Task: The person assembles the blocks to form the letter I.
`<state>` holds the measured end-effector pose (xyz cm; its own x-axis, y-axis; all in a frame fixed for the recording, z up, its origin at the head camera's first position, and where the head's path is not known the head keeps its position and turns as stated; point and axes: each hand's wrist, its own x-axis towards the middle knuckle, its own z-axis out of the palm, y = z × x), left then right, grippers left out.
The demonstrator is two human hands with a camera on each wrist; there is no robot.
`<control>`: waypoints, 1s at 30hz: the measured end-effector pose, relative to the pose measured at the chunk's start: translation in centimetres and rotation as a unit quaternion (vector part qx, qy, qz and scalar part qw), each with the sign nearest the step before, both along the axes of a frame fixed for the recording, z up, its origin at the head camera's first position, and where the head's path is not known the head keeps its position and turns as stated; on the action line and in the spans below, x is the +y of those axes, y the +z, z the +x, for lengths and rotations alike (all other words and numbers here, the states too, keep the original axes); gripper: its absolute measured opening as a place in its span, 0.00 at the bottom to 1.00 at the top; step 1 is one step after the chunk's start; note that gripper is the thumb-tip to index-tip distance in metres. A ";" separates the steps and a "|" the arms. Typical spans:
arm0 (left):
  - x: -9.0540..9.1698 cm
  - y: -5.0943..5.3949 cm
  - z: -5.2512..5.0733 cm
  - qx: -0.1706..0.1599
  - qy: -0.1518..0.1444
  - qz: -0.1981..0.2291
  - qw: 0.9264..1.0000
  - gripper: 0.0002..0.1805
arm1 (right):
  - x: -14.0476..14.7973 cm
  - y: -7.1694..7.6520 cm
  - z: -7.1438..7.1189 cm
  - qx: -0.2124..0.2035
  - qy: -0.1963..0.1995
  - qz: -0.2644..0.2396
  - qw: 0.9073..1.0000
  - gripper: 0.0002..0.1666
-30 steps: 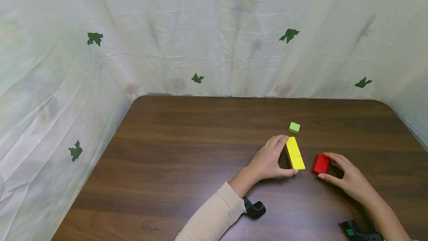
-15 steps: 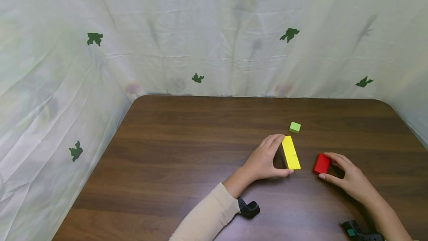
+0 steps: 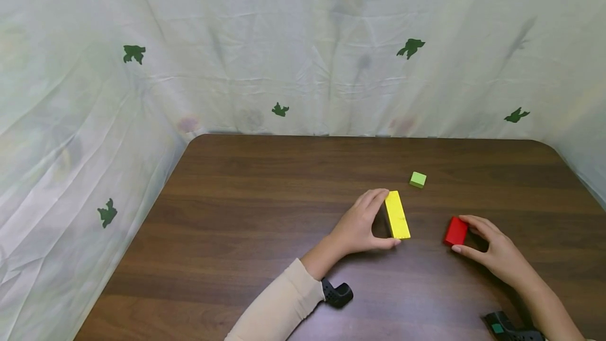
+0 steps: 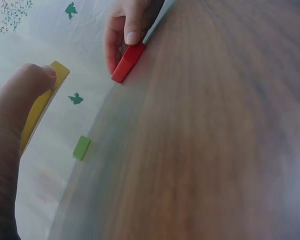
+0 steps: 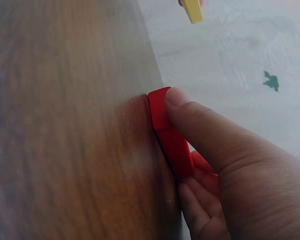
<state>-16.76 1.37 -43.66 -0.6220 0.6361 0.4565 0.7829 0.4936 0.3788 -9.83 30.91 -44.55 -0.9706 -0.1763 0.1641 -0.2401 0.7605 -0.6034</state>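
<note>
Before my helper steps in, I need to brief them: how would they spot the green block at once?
On the brown table, look right of centre, toward the far edge. The green block lies there, beyond the yellow block and red block. Smallest of the three, it alone is untouched.

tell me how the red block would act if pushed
The red block is probably rigid: its edges look straight in the right hand. It should slide rather than roll, given its flat faces, and seems unlikely to tip, lying low on the table.
</note>
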 end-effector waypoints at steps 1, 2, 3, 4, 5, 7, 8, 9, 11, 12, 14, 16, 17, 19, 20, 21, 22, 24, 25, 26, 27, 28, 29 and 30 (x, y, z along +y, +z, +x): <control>-0.2 0.0 0.0 0.001 0.000 -0.001 1.000 0.51 | 0.0 0.0 0.0 0.000 0.000 0.000 1.000 0.38; -0.4 0.0 0.0 0.000 0.000 -0.001 1.000 0.51 | 0.0 0.0 0.0 0.001 0.000 0.001 1.000 0.38; -0.5 -0.1 0.0 0.000 0.001 -0.004 1.000 0.51 | 0.0 0.0 0.0 0.001 0.000 0.001 1.000 0.38; -0.7 -0.1 0.0 0.000 0.001 -0.005 1.000 0.51 | 0.0 0.0 0.0 0.002 0.000 0.001 1.000 0.38; -0.9 -0.1 0.0 0.000 0.001 -0.006 1.000 0.51 | 0.0 0.0 0.0 0.003 0.000 0.001 1.000 0.38; -1.2 -0.2 0.0 -0.001 0.000 -0.007 1.000 0.51 | 0.0 -0.1 0.0 0.004 0.000 0.002 1.000 0.38; -1.4 -0.2 -0.1 -0.003 -0.001 -0.007 1.000 0.51 | 0.0 -0.1 -0.1 0.005 0.001 0.002 1.000 0.38; -1.6 -0.2 -0.1 -0.001 -0.001 -0.009 1.000 0.51 | 0.0 -0.1 -0.1 0.006 0.001 0.001 1.000 0.38; -1.9 -0.2 -0.1 -0.001 -0.002 -0.008 1.000 0.52 | 0.0 -0.1 0.0 0.007 0.002 0.001 1.000 0.38; -2.1 -0.3 -0.1 0.000 -0.002 -0.008 1.000 0.52 | 0.0 -0.1 0.0 0.008 0.002 0.000 1.000 0.38; -2.4 -0.3 -0.1 -0.004 -0.003 -0.008 1.000 0.51 | 0.0 -0.2 0.0 0.008 0.002 -0.001 1.000 0.38; -2.8 -0.3 -0.1 -0.007 -0.004 -0.010 1.000 0.51 | 0.1 -0.2 0.0 0.006 0.003 -0.002 1.000 0.38; -3.0 -0.3 -0.1 -0.007 -0.004 -0.012 1.000 0.51 | 0.1 -0.2 0.0 0.005 0.003 -0.002 1.000 0.38; -3.3 -0.4 -0.1 -0.011 -0.004 -0.014 1.000 0.51 | 0.1 -0.3 0.0 0.005 0.003 -0.003 1.000 0.38; -3.5 -0.4 0.0 -0.011 -0.004 -0.015 1.000 0.50 | 0.1 -0.3 0.0 0.005 0.004 -0.003 1.000 0.38; -3.7 -0.4 0.0 -0.011 -0.005 -0.015 1.000 0.50 | 0.1 -0.3 0.0 0.007 0.003 -0.004 1.000 0.38; -3.9 -0.5 0.0 -0.011 -0.006 -0.015 1.000 0.50 | 0.1 -0.3 0.0 0.008 0.003 -0.003 1.000 0.38; -4.2 -0.5 0.0 -0.012 -0.007 -0.016 1.000 0.50 | 0.1 -0.3 0.0 0.011 0.003 -0.003 1.000 0.38; -4.4 -0.5 0.0 -0.013 -0.007 -0.017 1.000 0.50 | 0.0 -0.3 0.0 0.012 0.003 -0.004 1.000 0.38; -4.6 -0.5 0.0 -0.015 -0.007 -0.018 1.000 0.50 | 0.0 -0.2 0.0 0.012 0.003 -0.003 1.000 0.38; -4.7 -0.5 0.1 -0.016 -0.008 -0.020 1.000 0.50 | 0.0 -0.2 0.0 0.011 0.003 -0.003 1.000 0.38; -4.9 -0.5 0.1 -0.017 -0.007 -0.025 1.000 0.50 | 0.0 -0.2 0.0 0.011 0.003 -0.002 1.000 0.38; -5.0 -0.5 0.1 -0.021 -0.005 -0.030 0.999 0.50 | 0.0 -0.2 0.0 0.010 0.003 -0.003 1.000 0.38; -5.1 -0.5 0.1 -0.025 -0.004 -0.034 0.999 0.50 | 0.0 -0.1 0.0 0.010 0.003 -0.002 1.000 0.38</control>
